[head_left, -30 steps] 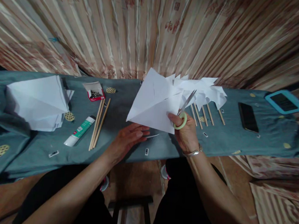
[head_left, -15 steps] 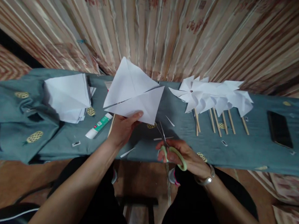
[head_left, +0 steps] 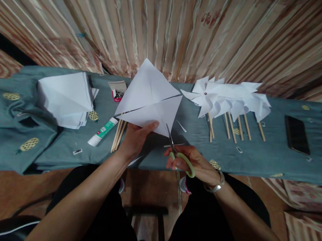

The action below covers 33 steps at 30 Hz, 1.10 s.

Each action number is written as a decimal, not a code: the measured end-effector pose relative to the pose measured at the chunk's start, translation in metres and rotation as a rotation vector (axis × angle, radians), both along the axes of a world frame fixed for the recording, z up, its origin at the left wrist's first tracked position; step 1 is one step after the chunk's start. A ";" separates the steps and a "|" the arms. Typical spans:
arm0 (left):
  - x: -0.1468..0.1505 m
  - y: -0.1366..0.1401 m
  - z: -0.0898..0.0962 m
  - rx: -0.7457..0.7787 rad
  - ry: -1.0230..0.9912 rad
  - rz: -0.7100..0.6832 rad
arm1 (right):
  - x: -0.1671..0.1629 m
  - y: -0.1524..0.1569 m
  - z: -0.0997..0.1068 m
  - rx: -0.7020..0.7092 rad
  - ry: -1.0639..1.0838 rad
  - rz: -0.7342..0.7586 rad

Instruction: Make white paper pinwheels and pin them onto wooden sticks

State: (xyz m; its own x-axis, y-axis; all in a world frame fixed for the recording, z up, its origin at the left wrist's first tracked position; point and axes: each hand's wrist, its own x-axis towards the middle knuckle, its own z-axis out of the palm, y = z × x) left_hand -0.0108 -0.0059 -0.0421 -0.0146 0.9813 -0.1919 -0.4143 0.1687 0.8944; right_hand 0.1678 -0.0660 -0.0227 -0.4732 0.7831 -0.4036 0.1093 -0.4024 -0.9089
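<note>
My left hand (head_left: 138, 137) pinches a square white sheet of paper (head_left: 152, 87) near its lower edge, thumb on top. Two slits run inward from the sheet's left and right corners, and faint creases cross its middle. In my right hand (head_left: 184, 159) are scissors (head_left: 185, 164) with pale green handles. Their blades are at the sheet's near corner, one lying over the paper. Beneath the sheet's left side, several wooden sticks (head_left: 118, 136) rest on the cloth. A small red box of metal pins (head_left: 118, 93) stands behind them.
A green-and-white glue stick (head_left: 103, 131) lies left of the sticks, beside a stack of white paper (head_left: 66, 98). Several paper pinwheels on sticks (head_left: 230, 101) lie to the right, then a black phone (head_left: 297, 134). Thin paper scraps (head_left: 181, 126) are scattered on the green cloth (head_left: 273, 156).
The scissors have moved from beside the sheet onto its near corner. My left hand and the paper have shifted slightly right, uncovering the pin box and sticks. The camera view has shifted a little.
</note>
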 end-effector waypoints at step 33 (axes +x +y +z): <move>0.001 -0.007 -0.003 -0.055 -0.050 -0.043 | -0.011 0.000 -0.010 -0.060 -0.019 -0.184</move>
